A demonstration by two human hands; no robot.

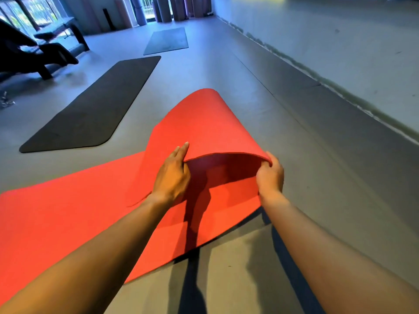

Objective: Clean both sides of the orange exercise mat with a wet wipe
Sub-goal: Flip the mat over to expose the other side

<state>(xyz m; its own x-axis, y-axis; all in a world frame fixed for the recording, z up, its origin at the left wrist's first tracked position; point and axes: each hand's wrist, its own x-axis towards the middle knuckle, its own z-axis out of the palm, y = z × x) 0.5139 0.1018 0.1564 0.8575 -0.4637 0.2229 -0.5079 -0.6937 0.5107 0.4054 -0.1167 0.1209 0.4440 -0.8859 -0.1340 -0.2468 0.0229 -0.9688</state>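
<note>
Orange exercise mat [208, 123], one item, lying on the grey floor [226, 71]; its far end is lifted and curled over toward the viewer in an arch, the near part flat. The hollow under the arch is in deep shadow and its surface is hard to read. The mat's near-left portion is cut off by the frame edge and partly covered by the left forearm. Left hand [173, 175]: grips the left corner of the raised edge, fingers laid over the top, thumb hidden beneath. Right hand [271, 173]: pinches the right corner of the same edge, fingers curled over it, fingertips out of sight. Black mat [90, 105]: flat on the floor, beyond and left, apart from the orange one. Grey mat [166, 40]: flat, farther back. Dark bench-like furniture [45, 53]: upper left, cropped, form unclear. Upright rolls [163, 7] at the far end: blurred, tops cut off. Pale wall [340, 41] along the right.
</note>
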